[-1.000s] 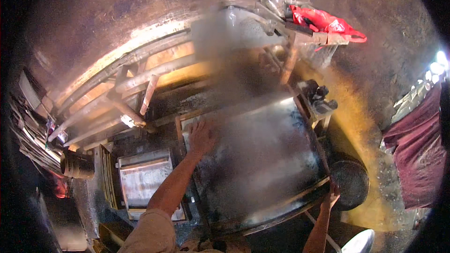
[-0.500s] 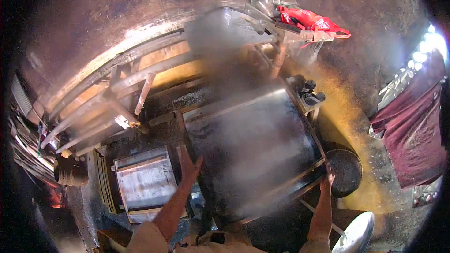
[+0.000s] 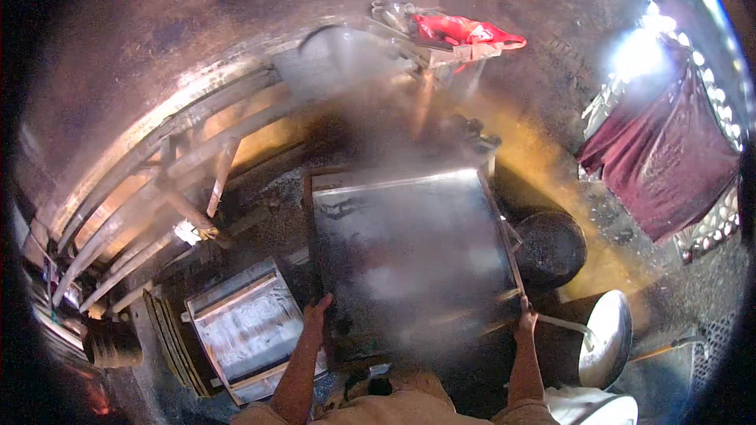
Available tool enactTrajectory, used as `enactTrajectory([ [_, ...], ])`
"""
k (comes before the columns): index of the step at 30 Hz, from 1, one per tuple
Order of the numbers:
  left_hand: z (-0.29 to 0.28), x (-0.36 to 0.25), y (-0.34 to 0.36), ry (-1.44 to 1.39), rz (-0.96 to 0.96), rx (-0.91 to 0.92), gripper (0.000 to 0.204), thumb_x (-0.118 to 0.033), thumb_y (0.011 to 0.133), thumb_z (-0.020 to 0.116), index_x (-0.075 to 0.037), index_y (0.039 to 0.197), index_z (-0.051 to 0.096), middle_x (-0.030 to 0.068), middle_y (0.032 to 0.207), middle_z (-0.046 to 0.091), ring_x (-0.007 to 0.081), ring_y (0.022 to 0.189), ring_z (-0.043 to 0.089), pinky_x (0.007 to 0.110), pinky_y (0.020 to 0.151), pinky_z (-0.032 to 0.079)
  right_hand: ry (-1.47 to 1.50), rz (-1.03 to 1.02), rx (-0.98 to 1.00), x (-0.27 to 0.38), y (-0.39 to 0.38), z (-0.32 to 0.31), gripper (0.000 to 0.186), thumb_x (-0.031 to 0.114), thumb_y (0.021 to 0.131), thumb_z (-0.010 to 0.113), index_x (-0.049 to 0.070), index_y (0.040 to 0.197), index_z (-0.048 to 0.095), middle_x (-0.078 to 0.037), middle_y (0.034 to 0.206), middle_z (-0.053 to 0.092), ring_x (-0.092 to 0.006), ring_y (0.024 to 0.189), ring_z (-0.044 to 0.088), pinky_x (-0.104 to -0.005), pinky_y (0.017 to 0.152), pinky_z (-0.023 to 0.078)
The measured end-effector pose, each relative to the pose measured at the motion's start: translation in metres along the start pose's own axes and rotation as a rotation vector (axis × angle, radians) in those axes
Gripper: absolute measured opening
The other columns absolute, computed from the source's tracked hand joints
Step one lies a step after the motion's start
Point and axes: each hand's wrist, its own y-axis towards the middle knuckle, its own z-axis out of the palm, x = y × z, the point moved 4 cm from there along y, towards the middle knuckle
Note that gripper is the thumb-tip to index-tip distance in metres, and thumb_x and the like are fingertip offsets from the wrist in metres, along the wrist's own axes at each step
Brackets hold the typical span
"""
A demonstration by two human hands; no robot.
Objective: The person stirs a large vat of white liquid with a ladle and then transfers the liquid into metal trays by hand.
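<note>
A large, wood-framed rectangular tray (image 3: 354, 248) with a dark grey, wet-looking surface lies before me, partly veiled by haze. My left hand (image 3: 316, 318) is closed at its left side, low near the near corner. On the opposite side, my right hand (image 3: 527, 319) grips the wooden rim close to the near right corner. A smaller framed panel (image 3: 250, 319) with a whitish surface rests to the left of my left forearm. Just right of my right hand, a pale round dish (image 3: 606, 338) has a stick-like handle reaching toward my fingers.
A dark round vessel (image 3: 551, 250) stands right of the tray. Wooden rails (image 3: 213, 153) run along the far left. Red plastic bags (image 3: 468, 31) lie on a far stand. A maroon cloth (image 3: 654, 149) hangs at right. Slatted boards (image 3: 175, 342) lean beside the small panel.
My left hand has gone from spread fingers to closed at the tray's left side, nearer to me. The tray sits straighter before me. The whole view has turned to the right.
</note>
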Motion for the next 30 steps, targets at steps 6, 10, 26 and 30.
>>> enactTrajectory([
  [6,-0.004,-0.003,0.013,0.004,-0.008,0.025,0.055,-0.029,0.073,0.074,-0.003,0.117,0.052,0.0086,0.105,0.060,0.0242,0.096,0.057,0.040,0.084,0.045,-0.441,-0.225,0.297,0.050,0.022,0.008,0.034,0.029,0.087,0.056,0.003,0.108,0.060,-0.011,0.098,0.063,-0.0224,0.088,0.060,-0.0377,0.079,0.046],
  [10,-0.023,-0.016,-0.015,-0.013,0.015,-0.162,0.055,-0.027,0.073,0.075,-0.002,0.117,0.053,0.0084,0.105,0.059,0.0239,0.096,0.057,0.039,0.084,0.045,-0.805,-0.300,0.524,0.118,0.046,0.164,0.030,0.029,0.086,0.057,0.002,0.097,0.065,-0.013,0.086,0.064,-0.0153,0.079,0.059,-0.0357,0.072,0.046],
  [26,0.009,-0.044,0.072,0.272,0.065,-0.109,0.037,-0.037,0.080,0.065,-0.008,0.103,0.064,0.0047,0.094,0.066,0.0183,0.083,0.061,0.033,0.081,0.046,-1.003,-0.227,0.604,0.119,0.146,0.316,0.040,0.037,0.084,0.060,0.003,0.104,0.063,-0.007,0.097,0.064,-0.0183,0.085,0.055,-0.0347,0.079,0.044],
  [30,-0.019,-0.020,0.061,0.260,0.235,-0.136,0.037,-0.038,0.080,0.064,-0.008,0.102,0.065,0.0044,0.093,0.067,0.0173,0.082,0.061,0.031,0.082,0.046,-0.866,-0.154,0.603,0.126,0.085,0.335,0.041,0.038,0.084,0.060,0.003,0.106,0.062,-0.007,0.098,0.063,-0.0190,0.087,0.055,-0.0351,0.080,0.044],
])
